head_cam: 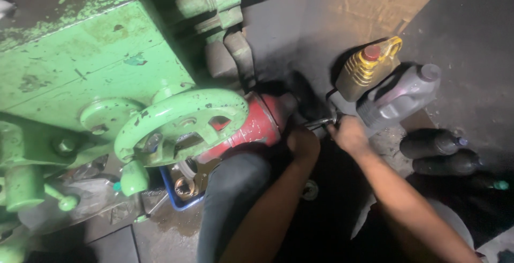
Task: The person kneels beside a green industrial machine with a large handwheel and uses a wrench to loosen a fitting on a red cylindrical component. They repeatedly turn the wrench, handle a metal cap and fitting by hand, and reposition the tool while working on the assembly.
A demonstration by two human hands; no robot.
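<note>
My right hand (349,133) is closed around a thin shiny metal tool (320,123) that points left toward the dark end of a red cylinder (256,124). The red cylinder lies tilted on the floor beneath a green handwheel (179,125). My left hand (303,143) rests against the dark end of that cylinder; its fingers are hidden in shadow, so its grip is unclear. My knee (231,188) in dark cloth is just below the cylinder.
A large green machine (80,65) fills the left. A gold oil jug with a red cap (367,67) and a grey jug (399,97) stand right of my hands, with two dark bottles (436,153) lying further right. A blue-rimmed tray of metal parts (182,188) sits under the handwheel.
</note>
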